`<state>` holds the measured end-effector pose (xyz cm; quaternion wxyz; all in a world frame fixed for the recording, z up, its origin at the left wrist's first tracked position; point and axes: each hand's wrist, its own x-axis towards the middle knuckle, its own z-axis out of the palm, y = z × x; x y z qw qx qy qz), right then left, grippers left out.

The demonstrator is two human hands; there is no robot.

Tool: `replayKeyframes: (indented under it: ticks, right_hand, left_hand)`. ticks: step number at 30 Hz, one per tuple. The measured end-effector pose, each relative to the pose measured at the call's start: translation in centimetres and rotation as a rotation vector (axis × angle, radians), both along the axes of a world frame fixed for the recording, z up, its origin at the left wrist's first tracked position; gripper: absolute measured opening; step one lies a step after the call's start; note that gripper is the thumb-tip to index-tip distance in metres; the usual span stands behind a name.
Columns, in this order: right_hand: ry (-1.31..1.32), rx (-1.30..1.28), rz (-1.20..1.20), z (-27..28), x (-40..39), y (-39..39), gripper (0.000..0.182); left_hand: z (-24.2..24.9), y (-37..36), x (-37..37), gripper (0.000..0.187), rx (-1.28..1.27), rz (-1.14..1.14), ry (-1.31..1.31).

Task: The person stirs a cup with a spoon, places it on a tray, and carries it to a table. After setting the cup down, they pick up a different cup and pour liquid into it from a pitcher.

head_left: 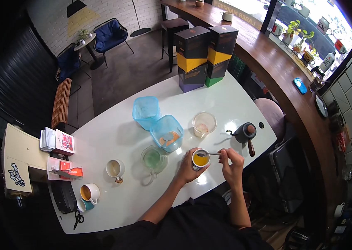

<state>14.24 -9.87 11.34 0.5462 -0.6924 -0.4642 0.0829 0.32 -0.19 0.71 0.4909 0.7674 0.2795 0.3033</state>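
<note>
My left hand (187, 170) is wrapped round a small white cup (196, 167) that holds a yellow liquid. Between the fingers of my right hand (232, 161) is the handle of a spoon (212, 153), its bowl over the inside of the cup. Just beyond stand a blue plastic container (175, 125) with orange-brown powder and a scoop in it, and a clear plastic tub (204, 123) with a little pale pinkish stuff at its bottom. A glass server (154, 159) with something green in it sits left of my left hand.
A dark gooseneck kettle (246, 133) stands to the right. Another blue container (146, 112) and stacked dark boxes (192, 43) are farther back. Leftward are a mug (115, 168), a cup of orange-brown liquid (94, 193), a teal cup (84, 205) and scissors (78, 220).
</note>
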Motion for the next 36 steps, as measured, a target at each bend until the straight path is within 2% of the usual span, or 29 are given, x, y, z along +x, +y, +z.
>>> replayKeyframes:
  ticks: [3,5,9,13,17,21,23,25,26,29,30,31,33,34,36]
  right_hand:
    - [0.125,0.021,-0.018,-0.5,0.5,-0.6,0.026]
    - [0.433,0.136,-0.061,-0.5,0.7,-0.8,0.024]
    - [0.585,0.221,-0.020,-0.7,1.6,-0.9,0.028]
    - [0.555,0.130,0.066,-0.7,2.0,-0.9,0.029]
    - [0.607,0.185,0.050,-0.4,2.1,-0.8,0.028]
    - [0.701,0.202,0.179,0.2,0.8,-0.5,0.027]
    - [0.719,0.163,0.286,0.6,-0.4,0.2,0.025]
    - [0.750,0.146,0.363,0.5,-1.6,0.9,0.023]
    - [0.747,0.122,0.394,0.5,-2.2,1.2,0.023]
    - [0.762,0.077,0.463,0.8,-3.6,2.1,0.020]
    - [0.774,0.056,0.493,0.7,-4.0,2.3,0.018]
    - [0.781,0.050,0.509,0.6,-4.3,2.6,0.018]
    - [0.723,-0.013,0.552,0.3,-4.9,3.3,0.018]
    - [0.724,-0.020,0.570,0.3,-5.2,3.6,0.018]
    - [0.667,-0.076,0.607,0.5,-6.2,4.3,0.019]
  left_hand:
    - [0.0,-0.1,0.0,0.071,0.008,0.011,0.016]
    - [0.0,-0.1,0.0,0.071,0.034,0.029,0.027]
    - [0.4,0.1,0.0,0.070,0.065,0.018,0.045]
    - [0.4,0.0,0.0,0.080,0.035,0.012,0.013]
    - [0.8,0.2,-0.5,0.092,-0.074,-0.011,-0.044]
    - [1.4,-0.4,-1.6,0.095,-0.125,-0.036,0.084]
    - [1.9,-1.1,-2.3,0.092,-0.140,-0.035,0.087]
    - [2.0,-1.9,-3.4,0.086,-0.099,0.041,-0.023]
    - [2.7,-2.4,-4.4,0.079,-0.174,0.057,-0.006]
    - [4.7,-3.4,-8.1,0.074,-0.187,0.012,0.102]
    - [5.6,-3.6,-9.3,0.061,-0.188,0.016,0.116]
    - [6.0,-3.8,-10.6,0.061,-0.190,0.034,0.120]
    - [6.4,-4.0,-13.1,0.044,-0.268,0.095,0.133]
    - [6.1,-4.1,-14.2,0.044,-0.269,0.114,0.132]
    - [5.2,-4.1,-16.0,0.025,-0.285,0.349,-0.024]
